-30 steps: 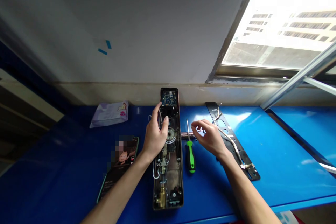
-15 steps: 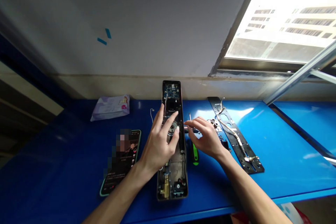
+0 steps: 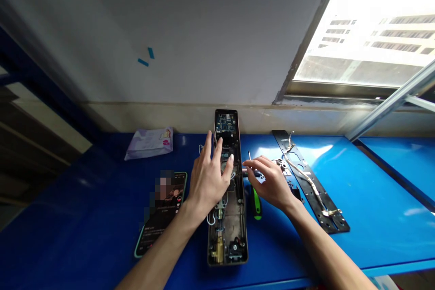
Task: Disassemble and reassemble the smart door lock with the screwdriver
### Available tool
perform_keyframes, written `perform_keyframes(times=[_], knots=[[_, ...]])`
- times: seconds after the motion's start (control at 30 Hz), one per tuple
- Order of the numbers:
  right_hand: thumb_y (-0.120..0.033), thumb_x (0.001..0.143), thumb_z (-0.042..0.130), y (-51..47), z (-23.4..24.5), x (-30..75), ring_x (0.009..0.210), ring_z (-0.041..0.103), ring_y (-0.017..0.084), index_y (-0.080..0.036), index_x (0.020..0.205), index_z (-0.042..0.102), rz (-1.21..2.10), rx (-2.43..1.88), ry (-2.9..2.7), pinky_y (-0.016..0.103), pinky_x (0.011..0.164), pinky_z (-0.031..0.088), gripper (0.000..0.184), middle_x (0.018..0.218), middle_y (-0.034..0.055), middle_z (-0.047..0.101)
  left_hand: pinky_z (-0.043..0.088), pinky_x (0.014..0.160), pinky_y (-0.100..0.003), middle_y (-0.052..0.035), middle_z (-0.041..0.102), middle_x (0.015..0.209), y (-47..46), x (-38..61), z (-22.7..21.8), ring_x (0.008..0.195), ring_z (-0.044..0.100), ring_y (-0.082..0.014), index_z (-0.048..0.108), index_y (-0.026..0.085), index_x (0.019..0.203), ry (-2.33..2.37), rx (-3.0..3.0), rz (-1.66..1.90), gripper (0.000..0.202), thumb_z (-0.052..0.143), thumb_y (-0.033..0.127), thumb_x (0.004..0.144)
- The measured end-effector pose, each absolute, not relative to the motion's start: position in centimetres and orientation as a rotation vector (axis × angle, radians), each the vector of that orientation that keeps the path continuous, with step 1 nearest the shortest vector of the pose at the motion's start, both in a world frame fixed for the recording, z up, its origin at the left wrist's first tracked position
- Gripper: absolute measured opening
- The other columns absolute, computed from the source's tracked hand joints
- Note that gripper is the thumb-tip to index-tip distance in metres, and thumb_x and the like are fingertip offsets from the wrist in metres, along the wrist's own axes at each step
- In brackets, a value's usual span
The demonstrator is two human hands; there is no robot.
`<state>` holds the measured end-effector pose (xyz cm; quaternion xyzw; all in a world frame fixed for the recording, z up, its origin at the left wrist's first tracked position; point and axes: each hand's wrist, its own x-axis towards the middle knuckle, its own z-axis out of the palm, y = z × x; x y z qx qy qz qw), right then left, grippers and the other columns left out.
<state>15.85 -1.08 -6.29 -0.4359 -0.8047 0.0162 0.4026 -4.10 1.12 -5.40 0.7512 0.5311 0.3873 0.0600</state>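
A long dark door-lock housing (image 3: 234,208) lies open-side up, its far end toward the wall. Inside are a blue circuit board (image 3: 227,122), thin white wires and a brass cylinder (image 3: 219,251). My left hand (image 3: 211,176) spreads its fingers over the middle of the housing and hides part of it; whether the fingertips touch is unclear. Close to the housing's right edge, my right hand (image 3: 268,181) has loosely bent fingers, with no held object visible. Under and beside it lie a green-handled screwdriver (image 3: 257,204) and small metal parts (image 3: 283,166), partly hidden.
On the right lies a long black plate (image 3: 319,197) with a white cable along it. A phone (image 3: 163,217) with a lit screen rests left of the housing. Behind it is a pale purple packet (image 3: 149,142). All sit on a blue table (image 3: 84,217) against a wall.
The view has shifted, so everything sits slightly lower and to the right. My left hand has moved a little toward the housing's left side, uncovering more of its middle. My right hand stays beside it.
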Motion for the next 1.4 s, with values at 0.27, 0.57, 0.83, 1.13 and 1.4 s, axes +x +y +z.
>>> perform_keyframes(times=[0.27,0.57,0.83,1.13,1.4], knots=[[-0.012,0.099,0.057,-1.1,-6.6,15.8,0.082,0.069,0.021,-0.025,0.109,0.069,0.067,-1.106,-2.033,0.036,0.073,0.057,0.021,0.092,0.0054,0.077,0.054,0.114,-0.058,-0.0231,0.03,0.173,0.6,-4.3,-5.4,0.148,0.051,-0.0436,0.025,0.014,0.168,1.696,2.296,1.187,0.076,0.053,0.044,0.104],[-0.012,0.099,0.056,-1.1,-6.9,15.7,0.08,0.068,0.022,-0.024,0.109,0.069,0.077,-1.095,-2.053,0.037,0.072,0.057,0.021,0.092,0.0059,0.076,0.055,0.111,-0.061,-0.0215,0.033,0.172,0.5,-4.8,-4.8,0.149,0.049,-0.044,0.036,0.021,0.165,1.696,2.308,1.192,0.067,0.054,0.041,0.104],[-0.011,0.098,0.057,-1.1,-6.9,15.7,0.081,0.068,0.022,-0.025,0.109,0.069,0.081,-1.105,-2.057,0.037,0.072,0.057,0.021,0.092,0.006,0.077,0.054,0.113,-0.058,-0.0209,0.047,0.165,1.0,-4.6,-5.0,0.142,0.058,-0.0423,0.047,0.016,0.157,1.712,2.324,1.192,0.062,0.052,0.049,0.105],[-0.01,0.098,0.057,-1.1,-6.5,15.6,0.081,0.07,0.022,-0.025,0.108,0.069,0.075,-1.104,-2.04,0.036,0.072,0.057,0.021,0.092,0.0053,0.077,0.057,0.106,-0.063,-0.0282,0.04,0.165,0.1,-4.5,-5.9,0.136,0.061,-0.0483,0.029,0.014,0.167,1.808,2.189,1.165,0.079,0.056,0.05,0.102],[-0.013,0.101,0.057,-1.7,-5.7,15.5,0.081,0.07,0.02,-0.024,0.112,0.069,0.051,-1.072,-1.992,0.037,0.073,0.058,0.019,0.094,0.0057,0.077,0.035,0.127,-0.067,-0.012,0.013,0.18,-0.3,-4.4,-5.9,0.163,0.021,-0.0444,0.028,0.032,0.168,1.549,2.251,1.241,0.073,0.06,0.038,0.103]])
